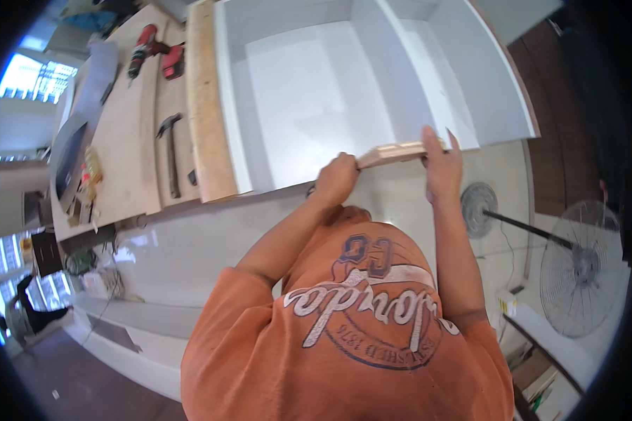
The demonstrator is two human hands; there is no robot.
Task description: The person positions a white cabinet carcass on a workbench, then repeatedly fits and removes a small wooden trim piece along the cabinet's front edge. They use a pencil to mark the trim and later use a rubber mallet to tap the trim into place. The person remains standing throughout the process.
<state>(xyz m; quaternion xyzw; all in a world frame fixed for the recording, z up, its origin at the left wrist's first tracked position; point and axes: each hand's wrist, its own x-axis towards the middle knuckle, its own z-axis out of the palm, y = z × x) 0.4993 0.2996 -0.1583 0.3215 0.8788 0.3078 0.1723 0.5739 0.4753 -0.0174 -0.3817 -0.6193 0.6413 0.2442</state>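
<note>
A short piece of light wood [393, 152] spans the gap between my hands, at the near edge of a white-lined cabinet box [295, 91]. My left hand [336, 179] is closed round its left end, knuckles upward. At the other end my right hand [443, 168] grips the wood, with thumb and fingers pointing up past it. Inside the box, a divider [406, 63] separates a wide compartment from a narrower one on the right. The wood's underside is hidden from view.
Left of the box, a wooden workbench [119, 147] carries a red cordless drill [145, 49], a red battery pack [173, 63], a claw hammer [172, 154] and a bottle [93, 165]. A pedestal fan [581, 266] stands at the right, its round base [479, 209] near my right arm.
</note>
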